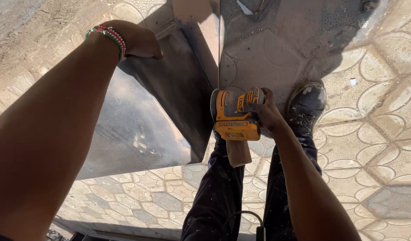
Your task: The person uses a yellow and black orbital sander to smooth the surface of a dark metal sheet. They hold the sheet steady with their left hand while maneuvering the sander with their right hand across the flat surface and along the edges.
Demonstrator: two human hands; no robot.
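Observation:
My right hand (pixel 264 111) grips a yellow and black electric sander (pixel 234 118), whose pad is pressed against the vertical edge of a large dark wooden panel (pixel 143 120). A brown dust bag (pixel 239 154) hangs from the sander's rear. My left hand (pixel 134 39), with a beaded red, green and white bracelet (pixel 108 35) at the wrist, rests flat on the upper part of the panel with fingers bent over its surface. My legs in dark spotted trousers and a dusty boot (pixel 306 105) stand below.
The ground is patterned paving of pale tiles (pixel 375 147), partly in shadow. A black power cord (pixel 241 218) loops near my legs at the bottom. Scraps of debris (pixel 248 6) lie on the paving at the top.

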